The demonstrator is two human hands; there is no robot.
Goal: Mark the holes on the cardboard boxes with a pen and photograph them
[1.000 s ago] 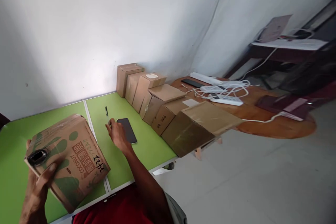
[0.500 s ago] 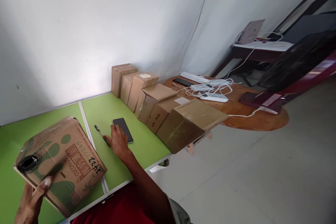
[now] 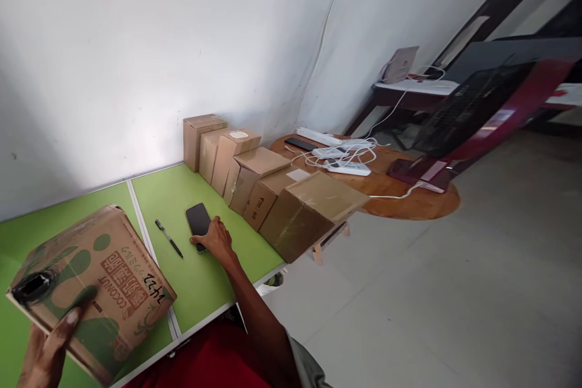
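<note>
The printed carton (image 3: 93, 291) sits tilted in our left hand (image 3: 45, 354), thumb clamped on its face, while our right hand (image 3: 217, 237) lies flat and loose on the phone (image 3: 198, 219), gripping nothing, with the pen (image 3: 168, 238) just left.

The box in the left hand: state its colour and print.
Brown cardboard box with green blotches and a red label block, seen in the head view.

I see open green table (image 3: 191, 291) between the pen (image 3: 168, 238) and the near edge; a hand can pass there. Along the right edge a row of boxes (image 3: 254, 185) stands close together and blocks that side up to the far right corner. The phone (image 3: 198, 219) lies near the middle with my right hand (image 3: 217, 240) on it. The printed box (image 3: 91, 288), which my left hand (image 3: 45, 354) holds, covers the near left part.
</note>
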